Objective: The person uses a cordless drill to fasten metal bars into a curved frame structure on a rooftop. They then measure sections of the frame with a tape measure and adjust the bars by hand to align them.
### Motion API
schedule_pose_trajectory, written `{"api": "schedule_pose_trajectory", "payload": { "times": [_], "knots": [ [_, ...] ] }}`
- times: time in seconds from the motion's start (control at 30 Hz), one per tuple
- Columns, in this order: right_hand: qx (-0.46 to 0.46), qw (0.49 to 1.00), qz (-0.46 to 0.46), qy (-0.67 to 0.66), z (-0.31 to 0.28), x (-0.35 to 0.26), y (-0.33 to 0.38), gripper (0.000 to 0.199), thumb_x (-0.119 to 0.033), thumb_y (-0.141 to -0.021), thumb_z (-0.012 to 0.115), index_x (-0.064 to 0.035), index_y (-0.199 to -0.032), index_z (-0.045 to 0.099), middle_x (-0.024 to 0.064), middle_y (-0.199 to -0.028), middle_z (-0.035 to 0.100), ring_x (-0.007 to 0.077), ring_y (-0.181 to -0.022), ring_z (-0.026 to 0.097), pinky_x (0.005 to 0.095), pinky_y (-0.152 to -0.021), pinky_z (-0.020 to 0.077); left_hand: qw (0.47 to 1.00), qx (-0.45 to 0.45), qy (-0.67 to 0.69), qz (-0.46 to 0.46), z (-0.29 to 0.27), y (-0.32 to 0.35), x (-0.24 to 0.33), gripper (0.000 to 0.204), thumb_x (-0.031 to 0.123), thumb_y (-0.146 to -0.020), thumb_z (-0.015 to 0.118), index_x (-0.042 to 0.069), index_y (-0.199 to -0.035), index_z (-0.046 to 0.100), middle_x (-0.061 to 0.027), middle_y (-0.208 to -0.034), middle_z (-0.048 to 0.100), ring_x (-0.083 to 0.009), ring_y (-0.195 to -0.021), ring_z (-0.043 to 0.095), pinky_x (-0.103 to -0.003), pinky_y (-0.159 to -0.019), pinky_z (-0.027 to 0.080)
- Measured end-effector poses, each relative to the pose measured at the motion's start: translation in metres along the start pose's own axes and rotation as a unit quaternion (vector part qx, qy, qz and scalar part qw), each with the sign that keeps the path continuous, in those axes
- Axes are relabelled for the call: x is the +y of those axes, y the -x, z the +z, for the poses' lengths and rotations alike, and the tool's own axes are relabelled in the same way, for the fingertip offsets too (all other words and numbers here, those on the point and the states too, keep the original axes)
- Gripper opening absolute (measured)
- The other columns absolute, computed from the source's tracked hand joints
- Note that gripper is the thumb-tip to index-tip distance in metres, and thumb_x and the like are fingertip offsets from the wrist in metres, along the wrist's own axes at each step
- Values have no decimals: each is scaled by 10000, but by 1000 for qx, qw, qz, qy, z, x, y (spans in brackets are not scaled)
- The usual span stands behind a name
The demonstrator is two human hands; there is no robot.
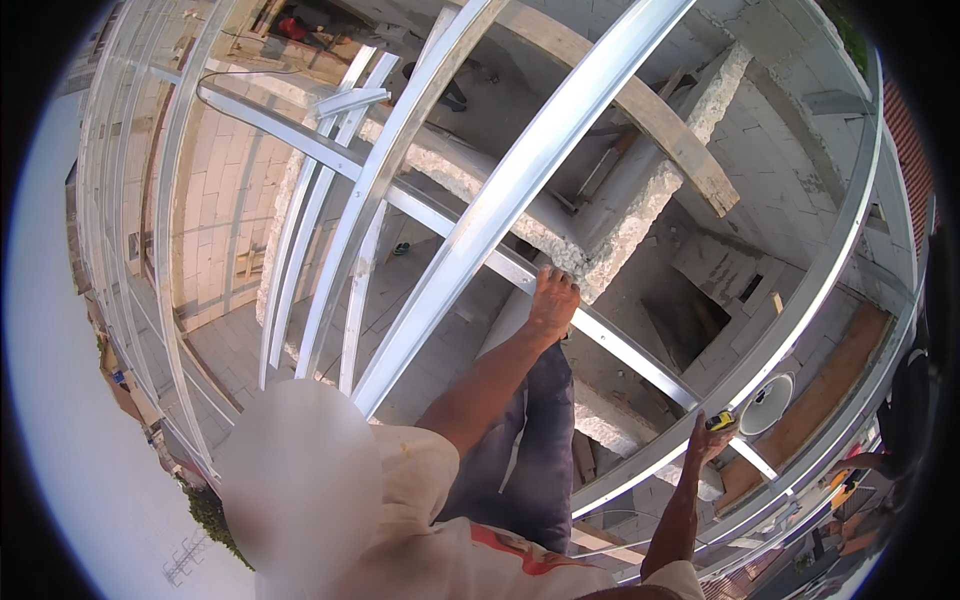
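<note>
My left hand is closed over a long silver metal crossbar, its fingers curled across the top. That bar runs diagonally beneath several larger silver metal beams. Lower right, my right hand grips a yellow and black tape measure beside a long metal beam that looks curved here. I cannot make out any pulled-out tape. My dark-trousered legs show between my two arms.
Far below are rough concrete beams, pale block walls and a dark opening. A wooden plank lies across at the upper right. A round white bucket-like object is near the right hand. A person in dark clothing is at the right edge; someone in red is far below.
</note>
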State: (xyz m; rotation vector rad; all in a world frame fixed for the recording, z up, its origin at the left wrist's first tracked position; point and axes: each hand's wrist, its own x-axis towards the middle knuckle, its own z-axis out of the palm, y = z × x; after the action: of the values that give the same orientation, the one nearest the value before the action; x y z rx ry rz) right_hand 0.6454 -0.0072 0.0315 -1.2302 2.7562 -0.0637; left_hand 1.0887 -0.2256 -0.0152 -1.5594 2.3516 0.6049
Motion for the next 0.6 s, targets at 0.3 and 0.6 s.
{"api": "schedule_pose_trajectory", "payload": {
  "times": [0.3, 0.6],
  "knots": [
    [40, 997, -50, -33, -14, -26, -15, 869, -148, -746, 790, -33, -1508, 388, 233, -1299, 584, 443, -1179, 566, 531, -1004, 476, 997, 60, -34, 42, 18, 0, 0, 293, 50, -751, 713, 135, -1028, 754, -42, -1085, 699, -268, -1139, 606, -501, -1106, 316],
    [30, 998, 16, -61, -11, -25, -6, 866, -134, -710, 823, -121, -1464, 400, 200, -1218, 626, 421, -1136, 611, 541, -878, 526, 992, 28, -114, 48, 15, -1, -1, 321, 65, -732, 721, 188, -1027, 742, -21, -1071, 699, -264, -1087, 662, -486, -1056, 383]
  ]
}}
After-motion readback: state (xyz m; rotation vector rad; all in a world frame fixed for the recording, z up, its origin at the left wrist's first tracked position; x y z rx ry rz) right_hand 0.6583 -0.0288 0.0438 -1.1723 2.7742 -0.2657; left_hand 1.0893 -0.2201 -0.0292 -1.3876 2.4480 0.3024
